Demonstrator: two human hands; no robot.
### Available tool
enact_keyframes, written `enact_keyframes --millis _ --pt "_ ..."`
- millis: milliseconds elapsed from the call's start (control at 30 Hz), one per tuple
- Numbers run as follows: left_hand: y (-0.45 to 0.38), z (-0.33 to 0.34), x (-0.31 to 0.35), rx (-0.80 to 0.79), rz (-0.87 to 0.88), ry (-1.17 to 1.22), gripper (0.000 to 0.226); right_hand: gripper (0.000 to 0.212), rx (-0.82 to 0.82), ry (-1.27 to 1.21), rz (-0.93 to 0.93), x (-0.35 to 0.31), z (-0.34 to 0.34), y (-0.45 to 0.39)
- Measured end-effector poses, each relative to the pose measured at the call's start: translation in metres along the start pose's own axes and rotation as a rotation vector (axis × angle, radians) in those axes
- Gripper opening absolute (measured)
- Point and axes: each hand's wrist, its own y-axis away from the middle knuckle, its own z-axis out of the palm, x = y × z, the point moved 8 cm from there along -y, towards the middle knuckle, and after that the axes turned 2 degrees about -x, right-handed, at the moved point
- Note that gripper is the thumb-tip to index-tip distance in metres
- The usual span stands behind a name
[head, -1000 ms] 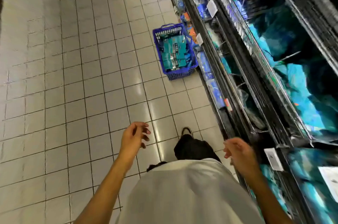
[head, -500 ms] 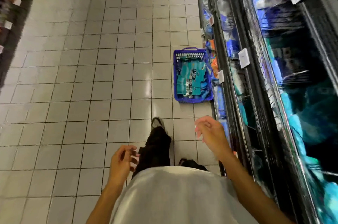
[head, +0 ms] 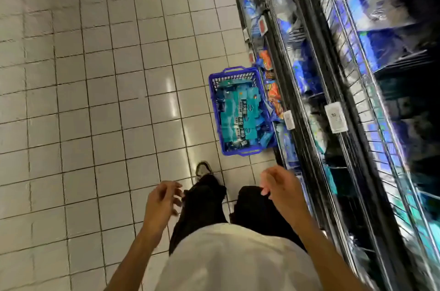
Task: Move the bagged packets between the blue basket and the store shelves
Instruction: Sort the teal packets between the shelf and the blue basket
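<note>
Your left hand [head: 162, 202] hangs empty over the pale tiled floor [head: 95, 100], fingers [head: 175, 192] loosely curled, gripping nothing

Next across: one shoe [head: 202, 169] planted on the tiles just short of the basket, dark trousers behind it

The blue plastic slatted basket [head: 240, 151] sits on the floor ahead of you and a bit right of centre, its right wall touching or almost touching the foot of the shelving. Its long axis runs away from you, roughly parallel to the shelf front. It's packed with teal bagged packets [head: 238, 119], lying flat, long sides mostly along the basket's length. Handle loops show at the near and far ends

Your right hand [head: 278, 188] is also empty, fingers loosely bent, nothing pinched. It hangs nearly in line with the basket's near rim, between your leg and the shelf edge

Far right: black wire store shelves [head: 333, 76] with blue and clear bagged stock and white price tags [head: 335, 117]; heavy blur, so I can't read which bay takes the teal packs

My read: the key relation is that the packets lie forward and down from both hands, with the right hand nearer and on the shelf side. You'd need to close in and bend before either hand reaches the top packets. Right hand looks best for the pick; grab across a packet's short side
</note>
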Motion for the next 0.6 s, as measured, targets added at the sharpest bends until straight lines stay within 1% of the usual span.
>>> enact_keyframes --millis 67,133,267,333,433,467,500,533,567,600 --pt "-0.031 0.033 0.017 -0.082 -0.040 -0.005 0.025 0.017 0.016 -0.010 0.063 0.011 0.003 -0.035" --pt "-0.067 0.071 0.020 -0.155 -0.074 -0.041 0.027 0.017 0.039 -0.072 0.152 0.036 0.009 -0.081" --pt "-0.170 0.148 0.000 -0.198 -0.068 -0.164 0.028 0.017 0.116 -0.272 0.352 0.119 0.034 -0.197" --pt "-0.229 0.185 -0.012 -0.208 -0.047 -0.229 0.025 0.018 0.122 -0.297 0.421 0.162 0.053 -0.255" --pt "-0.320 0.238 -0.030 -0.199 -0.017 -0.289 0.020 0.026 0.087 -0.278 0.497 0.217 0.085 -0.336" --pt "-0.350 0.253 -0.034 -0.192 -0.003 -0.334 0.018 0.025 0.076 -0.300 0.526 0.235 0.096 -0.360" --pt "-0.380 0.267 -0.038 -0.187 0.028 -0.400 0.016 0.019 0.067 -0.325 0.553 0.249 0.105 -0.381" --pt "-0.409 0.280 -0.039 -0.183 0.069 -0.478 0.015 0.010 0.088 -0.346 0.577 0.263 0.111 -0.402" --pt "-0.436 0.291 -0.038 -0.173 0.125 -0.550 0.017 0.010 0.141 -0.376 0.605 0.278 0.114 -0.421" --pt "-0.461 0.300 -0.035 -0.163 0.180 -0.640 0.025 0.019 0.208 -0.409 0.642 0.293 0.114 -0.433"
